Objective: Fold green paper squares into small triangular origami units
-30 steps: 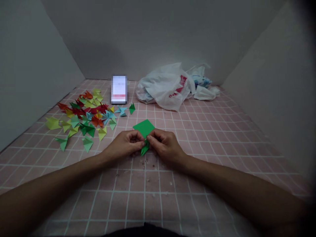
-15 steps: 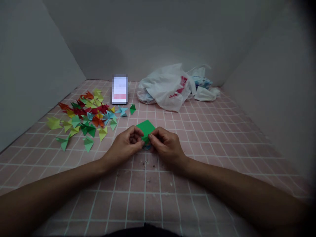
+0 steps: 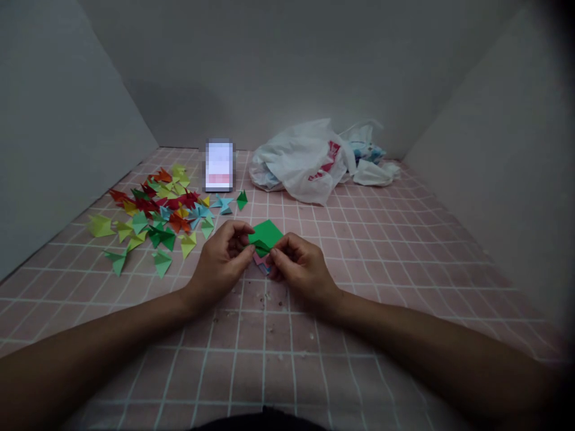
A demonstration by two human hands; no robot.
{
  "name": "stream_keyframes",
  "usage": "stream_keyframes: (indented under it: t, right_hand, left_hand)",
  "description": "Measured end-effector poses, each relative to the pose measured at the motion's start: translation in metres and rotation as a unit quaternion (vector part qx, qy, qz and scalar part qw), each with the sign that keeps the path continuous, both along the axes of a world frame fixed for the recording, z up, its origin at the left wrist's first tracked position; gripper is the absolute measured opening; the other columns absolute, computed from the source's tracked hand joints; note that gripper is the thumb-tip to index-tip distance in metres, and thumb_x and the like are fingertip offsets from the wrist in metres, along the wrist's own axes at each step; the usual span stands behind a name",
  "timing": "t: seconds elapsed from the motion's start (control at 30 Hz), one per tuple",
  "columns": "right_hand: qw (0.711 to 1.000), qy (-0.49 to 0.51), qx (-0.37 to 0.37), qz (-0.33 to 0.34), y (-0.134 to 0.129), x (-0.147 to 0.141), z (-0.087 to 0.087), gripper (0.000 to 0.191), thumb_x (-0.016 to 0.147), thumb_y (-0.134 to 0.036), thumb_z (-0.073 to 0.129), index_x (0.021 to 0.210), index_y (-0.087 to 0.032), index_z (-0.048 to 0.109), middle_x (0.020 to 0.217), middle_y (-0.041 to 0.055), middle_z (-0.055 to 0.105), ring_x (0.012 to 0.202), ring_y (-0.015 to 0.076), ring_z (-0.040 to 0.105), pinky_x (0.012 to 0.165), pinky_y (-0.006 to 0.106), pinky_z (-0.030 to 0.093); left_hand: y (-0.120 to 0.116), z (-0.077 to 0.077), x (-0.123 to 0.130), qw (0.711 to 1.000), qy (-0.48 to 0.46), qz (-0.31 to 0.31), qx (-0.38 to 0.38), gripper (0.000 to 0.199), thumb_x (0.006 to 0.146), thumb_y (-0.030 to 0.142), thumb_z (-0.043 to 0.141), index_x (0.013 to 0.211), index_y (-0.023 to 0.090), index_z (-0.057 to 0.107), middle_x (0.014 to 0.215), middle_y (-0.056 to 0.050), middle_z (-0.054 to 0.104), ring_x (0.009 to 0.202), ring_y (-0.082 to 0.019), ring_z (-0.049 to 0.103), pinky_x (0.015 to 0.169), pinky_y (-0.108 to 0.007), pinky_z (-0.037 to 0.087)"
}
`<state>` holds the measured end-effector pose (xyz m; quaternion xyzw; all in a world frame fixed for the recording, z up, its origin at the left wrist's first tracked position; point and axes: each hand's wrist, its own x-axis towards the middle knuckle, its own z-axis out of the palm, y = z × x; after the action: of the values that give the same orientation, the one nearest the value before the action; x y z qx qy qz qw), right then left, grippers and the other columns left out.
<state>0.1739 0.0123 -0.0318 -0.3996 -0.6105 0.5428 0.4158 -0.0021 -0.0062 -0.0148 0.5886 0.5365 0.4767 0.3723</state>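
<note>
A sheet of green origami paper [image 3: 268, 231] is between my hands, one corner toward the far wall and a folded flap on its near side. My left hand [image 3: 228, 246] pinches its left edge between thumb and fingertips. On the right edge, the thumb and fingers of my right hand [image 3: 297, 257] are closed. Beneath the green sheet a small pink and blue piece of paper [image 3: 262, 263] shows in part; what lies under my fingers is hidden.
Many folded paper pieces [image 3: 155, 209] in several colours lie to the left. A phone with a lit, blurred screen [image 3: 219, 166] stands at the back. White plastic bags [image 3: 305, 158] lie behind my hands on the pink checked cloth [image 3: 404, 269]. Walls rise on three sides.
My left hand has shifted slightly left and its grip has moved along the paper's edge. The near flap shows more, and pink and blue paper has come into view below it.
</note>
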Motion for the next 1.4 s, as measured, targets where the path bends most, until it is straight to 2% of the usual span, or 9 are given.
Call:
stream_keyframes:
  t: [0.1,0.23,0.33,0.43,0.5,0.8,1.07,1.23,1.4]
  right_hand:
    - [0.997,-0.064,0.041,0.001,0.001,0.001,0.002,0.015,0.088,-0.028,0.062,0.076,-0.019,0.060,0.065,-0.0006,0.060,0.059,0.0125,0.055,0.056,0.026,0.041]
    - [0.990,-0.106,0.088,-0.011,0.002,0.002,0.002,0.017,0.086,-0.024,0.063,0.071,-0.018,0.061,0.067,0.0000,0.059,0.063,0.0123,0.051,0.059,0.026,0.038]
    - [0.998,-0.055,0.036,-0.011,0.002,0.001,0.003,0.019,0.085,-0.028,0.063,0.069,-0.019,0.058,0.062,-0.0021,0.056,0.056,0.0107,0.048,0.053,0.024,0.035]
    - [0.998,0.007,-0.067,0.013,0.001,-0.001,0.004,0.022,0.085,-0.033,0.064,0.069,-0.021,0.054,0.052,-0.0054,0.052,0.044,0.0089,0.044,0.043,0.022,0.032]
    - [0.993,0.025,-0.107,0.031,0.001,-0.002,0.005,0.023,0.084,-0.034,0.064,0.069,-0.020,0.053,0.049,-0.0062,0.051,0.039,0.0079,0.043,0.040,0.021,0.031]
    - [0.991,0.028,-0.123,0.040,0.001,-0.002,0.007,0.025,0.084,-0.035,0.066,0.069,-0.019,0.052,0.051,-0.0064,0.052,0.039,0.0056,0.043,0.038,0.019,0.030]
    - [0.991,-0.001,-0.125,0.052,0.001,-0.001,0.010,0.021,0.083,-0.032,0.067,0.072,-0.018,0.057,0.054,-0.0059,0.052,0.042,0.0064,0.045,0.040,0.020,0.032]
    - [0.981,0.070,-0.176,0.048,0.004,-0.001,0.008,0.023,0.082,-0.033,0.067,0.068,-0.018,0.057,0.055,-0.0046,0.056,0.039,0.0055,0.044,0.038,0.020,0.030]
    - [0.967,0.130,-0.213,0.057,0.004,-0.001,0.009,0.029,0.078,-0.038,0.072,0.066,-0.018,0.055,0.058,-0.0039,0.060,0.037,0.0049,0.046,0.037,0.019,0.031]
  left_hand:
    - [0.001,-0.005,-0.003,0.997,0.066,-0.011,0.035,0.020,0.083,0.020,0.065,0.101,0.021,0.060,0.090,-0.002,0.060,0.082,-0.016,0.061,0.072,-0.027,0.050]
    - [0.001,-0.004,-0.003,0.998,0.047,-0.018,0.035,0.019,0.083,0.022,0.066,0.101,0.021,0.059,0.093,-0.003,0.061,0.084,-0.016,0.062,0.075,-0.028,0.051]
    - [0.003,0.001,0.000,0.999,-0.007,-0.025,-0.019,0.024,0.080,0.027,0.069,0.099,0.021,0.057,0.094,-0.003,0.064,0.081,-0.016,0.064,0.071,-0.028,0.053]
    - [0.004,0.004,0.001,0.994,-0.045,-0.045,-0.091,0.030,0.078,0.032,0.071,0.101,0.021,0.056,0.084,0.000,0.066,0.070,-0.016,0.065,0.062,-0.027,0.051]
    - [0.005,0.005,0.001,0.990,-0.065,-0.057,-0.114,0.030,0.077,0.034,0.072,0.100,0.020,0.057,0.078,0.001,0.066,0.067,-0.015,0.064,0.061,-0.027,0.052]
    - [0.003,0.008,0.002,0.986,-0.111,-0.043,-0.116,0.025,0.079,0.030,0.072,0.096,0.017,0.059,0.075,0.001,0.070,0.070,-0.014,0.070,0.070,-0.027,0.056]
    - [0.004,0.004,0.001,0.988,-0.119,-0.034,-0.091,0.022,0.079,0.028,0.073,0.094,0.018,0.059,0.072,0.002,0.070,0.069,-0.014,0.068,0.069,-0.026,0.055]
    - [0.006,0.001,0.001,0.980,-0.166,-0.022,-0.104,0.034,0.077,0.028,0.077,0.102,0.020,0.054,0.080,0.004,0.068,0.070,-0.013,0.069,0.069,-0.027,0.057]
    - [0.005,0.000,0.002,0.975,-0.174,-0.030,-0.133,0.032,0.075,0.032,0.079,0.091,0.018,0.056,0.073,0.003,0.067,0.065,-0.013,0.068,0.059,-0.025,0.058]
